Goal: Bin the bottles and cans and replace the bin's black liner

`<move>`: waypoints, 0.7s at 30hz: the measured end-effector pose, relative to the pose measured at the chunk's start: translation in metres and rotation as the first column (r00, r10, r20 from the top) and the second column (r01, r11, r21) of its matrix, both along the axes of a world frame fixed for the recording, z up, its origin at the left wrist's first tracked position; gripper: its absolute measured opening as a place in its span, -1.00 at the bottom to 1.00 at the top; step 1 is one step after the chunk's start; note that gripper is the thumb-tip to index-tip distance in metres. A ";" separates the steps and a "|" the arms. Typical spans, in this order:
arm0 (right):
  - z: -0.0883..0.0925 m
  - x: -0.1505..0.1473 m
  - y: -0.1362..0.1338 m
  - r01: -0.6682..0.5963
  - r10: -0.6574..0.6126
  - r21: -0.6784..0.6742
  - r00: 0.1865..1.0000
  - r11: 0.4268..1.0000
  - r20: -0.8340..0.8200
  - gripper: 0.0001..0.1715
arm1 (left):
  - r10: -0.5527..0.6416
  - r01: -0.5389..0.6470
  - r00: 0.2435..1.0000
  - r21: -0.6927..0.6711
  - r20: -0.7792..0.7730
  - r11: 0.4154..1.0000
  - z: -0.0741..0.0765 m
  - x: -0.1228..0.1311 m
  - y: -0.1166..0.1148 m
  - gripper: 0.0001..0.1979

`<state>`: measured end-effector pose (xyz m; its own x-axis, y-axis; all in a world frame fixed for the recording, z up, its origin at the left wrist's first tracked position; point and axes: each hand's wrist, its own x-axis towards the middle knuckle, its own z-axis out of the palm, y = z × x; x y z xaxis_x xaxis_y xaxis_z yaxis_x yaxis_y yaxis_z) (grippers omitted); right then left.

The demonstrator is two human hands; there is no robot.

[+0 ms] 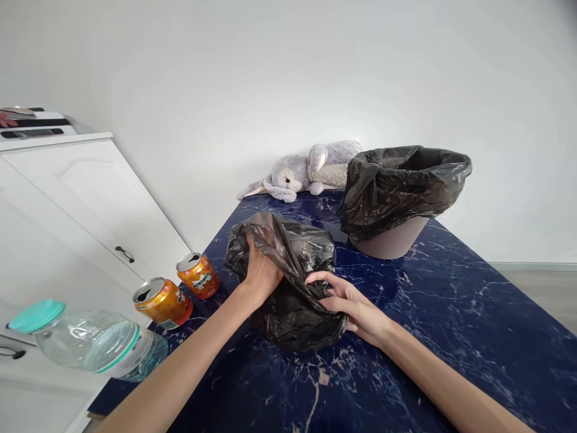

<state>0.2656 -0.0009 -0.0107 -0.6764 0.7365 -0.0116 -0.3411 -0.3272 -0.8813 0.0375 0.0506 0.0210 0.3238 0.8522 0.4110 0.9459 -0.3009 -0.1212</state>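
Black bag [297,328] near tabletop [451,313] centre: pinched at three o'clock by right hand [360,310], in closed grip; draped partly over left hand [261,273], with grip impossible to tell. At two o'clock, bin [392,242]; at nine, drink cans [166,304].

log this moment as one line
left hand: partly covered by black bag | right hand: pinching its film | bin: beyond, right | two cans, bottle: left

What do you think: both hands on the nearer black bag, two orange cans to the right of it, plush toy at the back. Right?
Not quite: the orange cans stand to the left of the black bag, as the head view shows. Both hands on the bag and the plush toy at the back are correct.
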 end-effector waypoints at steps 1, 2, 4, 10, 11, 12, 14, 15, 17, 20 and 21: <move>-0.001 0.000 0.001 0.009 -0.009 -0.005 1.000 1.000 0.001 -0.43 | 0.026 -0.026 0.999 -0.015 -0.028 1.000 0.001 0.000 0.006 -0.45; -0.002 0.000 0.002 0.023 -0.023 -0.011 1.000 1.000 0.000 -0.43 | 0.048 -0.050 0.998 -0.030 -0.046 0.998 0.003 -0.001 0.011 -0.43; -0.003 0.000 0.005 0.062 -0.062 -0.025 0.998 0.998 -0.009 -0.41 | 0.073 -0.078 0.995 -0.068 -0.066 0.995 0.005 -0.003 0.019 -0.36; -0.007 0.005 0.018 0.282 -0.292 -0.126 0.954 0.951 -0.073 -0.39 | 0.046 -0.074 0.986 -0.167 -0.161 0.983 0.022 -0.008 0.012 -0.33; -0.007 0.007 0.020 0.328 -0.342 -0.152 0.936 0.932 -0.081 -0.40 | 0.041 -0.071 0.983 -0.170 -0.176 0.983 0.026 -0.006 0.007 -0.37; -0.007 0.008 0.023 0.372 -0.391 -0.180 0.916 0.911 -0.088 -0.40 | 0.035 -0.069 0.981 -0.171 -0.191 0.983 0.030 -0.005 0.001 -0.41; -0.009 0.013 0.028 0.443 -0.475 -0.236 0.874 0.865 -0.099 -0.42 | 0.021 -0.059 0.976 -0.173 -0.215 0.983 0.040 0.001 -0.015 -0.47; -0.010 0.015 0.030 0.471 -0.509 -0.263 0.854 0.842 -0.103 -0.43 | 0.008 -0.049 0.974 -0.174 -0.225 0.983 0.046 0.004 -0.024 -0.50; -0.013 0.021 0.035 0.514 -0.566 -0.308 0.818 0.800 -0.107 -0.44 | -0.006 -0.039 0.972 -0.186 -0.236 0.982 0.059 0.010 -0.043 -0.56; -0.019 0.027 0.042 0.559 -0.627 -0.352 0.771 0.750 -0.110 -0.45 | 0.023 -0.083 0.971 -0.249 -0.236 0.965 0.079 0.019 -0.075 -0.61; -0.021 0.029 0.043 0.572 -0.643 -0.362 0.758 0.736 -0.111 -0.46 | 0.034 -0.096 0.971 -0.258 -0.237 0.961 0.085 0.021 -0.085 -0.61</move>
<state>0.2949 0.0425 -0.0318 -0.0948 0.9747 -0.2023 -0.7226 -0.2071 -0.6595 0.0583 -0.0343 0.1062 0.3222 0.9425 0.0890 0.9210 -0.2903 -0.2598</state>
